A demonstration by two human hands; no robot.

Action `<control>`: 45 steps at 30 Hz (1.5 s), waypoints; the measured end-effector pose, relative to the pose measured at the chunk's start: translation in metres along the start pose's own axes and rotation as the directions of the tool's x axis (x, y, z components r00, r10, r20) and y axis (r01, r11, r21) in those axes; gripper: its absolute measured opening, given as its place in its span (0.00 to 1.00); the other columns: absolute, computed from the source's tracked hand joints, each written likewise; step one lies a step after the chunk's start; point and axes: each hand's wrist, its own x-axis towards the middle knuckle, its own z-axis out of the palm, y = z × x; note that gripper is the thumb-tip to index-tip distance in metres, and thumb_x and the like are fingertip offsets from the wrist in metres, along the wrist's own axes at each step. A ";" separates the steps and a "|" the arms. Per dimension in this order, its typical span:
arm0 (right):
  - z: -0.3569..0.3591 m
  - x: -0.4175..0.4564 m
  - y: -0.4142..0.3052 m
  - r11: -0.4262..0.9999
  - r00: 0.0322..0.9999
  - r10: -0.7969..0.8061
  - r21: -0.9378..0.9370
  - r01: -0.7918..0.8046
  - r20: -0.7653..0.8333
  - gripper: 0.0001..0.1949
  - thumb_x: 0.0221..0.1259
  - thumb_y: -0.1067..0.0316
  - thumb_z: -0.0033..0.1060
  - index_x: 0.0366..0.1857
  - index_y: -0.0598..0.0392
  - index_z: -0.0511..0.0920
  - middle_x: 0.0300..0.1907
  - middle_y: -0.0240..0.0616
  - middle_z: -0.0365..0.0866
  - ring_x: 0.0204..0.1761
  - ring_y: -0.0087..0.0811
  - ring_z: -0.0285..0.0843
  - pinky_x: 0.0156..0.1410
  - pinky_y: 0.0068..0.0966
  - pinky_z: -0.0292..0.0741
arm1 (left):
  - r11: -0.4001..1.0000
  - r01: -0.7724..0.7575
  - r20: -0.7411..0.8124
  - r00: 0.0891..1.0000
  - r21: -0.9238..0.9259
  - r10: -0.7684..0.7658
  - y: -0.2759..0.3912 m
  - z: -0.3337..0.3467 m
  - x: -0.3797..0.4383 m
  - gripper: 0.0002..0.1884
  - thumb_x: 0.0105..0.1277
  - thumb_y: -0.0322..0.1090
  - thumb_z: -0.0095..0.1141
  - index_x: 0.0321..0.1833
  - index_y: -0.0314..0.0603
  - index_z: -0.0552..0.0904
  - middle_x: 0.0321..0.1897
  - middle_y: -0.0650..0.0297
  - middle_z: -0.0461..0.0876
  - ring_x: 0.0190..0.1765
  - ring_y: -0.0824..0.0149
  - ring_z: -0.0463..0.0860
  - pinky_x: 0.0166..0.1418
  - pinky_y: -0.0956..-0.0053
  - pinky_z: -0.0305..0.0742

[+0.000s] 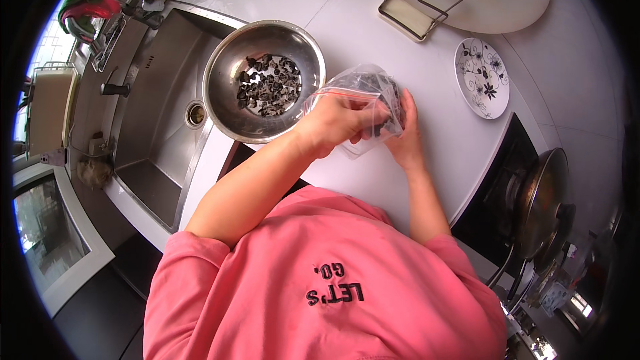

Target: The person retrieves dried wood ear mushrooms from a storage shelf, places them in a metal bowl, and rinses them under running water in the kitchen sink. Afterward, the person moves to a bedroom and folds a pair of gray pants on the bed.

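A clear zip-lock plastic bag (367,77) with a red seal line holds dark, crinkled pieces that look like dried black fungus. My left hand (340,117) reaches inside its mouth, fingers curled close to some dark pieces; the plastic blurs whether they grip any. From the right side, my right hand (407,132) supports the bag, its fingers partly hidden behind it. Left of the bag stands a wide stainless steel bowl (220,80). More dried black fungus (270,85) lies spread over the bowl's bottom. Part of the bag's open edge overlaps the bowl's right rim.
The stainless steel sink (165,95) lies left of the bowl. On the white countertop (345,35) are a wire-framed holder (412,15) and a floral plate (481,78). A lidded pan (540,205) sits on the black cooktop (487,205) at right. An open window sash (65,240) is at lower left.
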 end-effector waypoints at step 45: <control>-0.004 -0.003 -0.010 0.994 0.997 0.062 -0.098 -0.058 0.046 0.44 0.47 0.73 0.69 0.69 0.56 0.51 0.66 0.50 0.60 0.65 0.43 0.64 0.66 0.34 0.66 | 0.300 0.039 -0.262 0.600 0.953 0.756 -0.022 -0.181 -0.049 0.13 0.59 0.40 0.62 0.41 0.40 0.84 0.51 0.55 0.78 0.48 0.58 0.80 0.49 0.68 0.76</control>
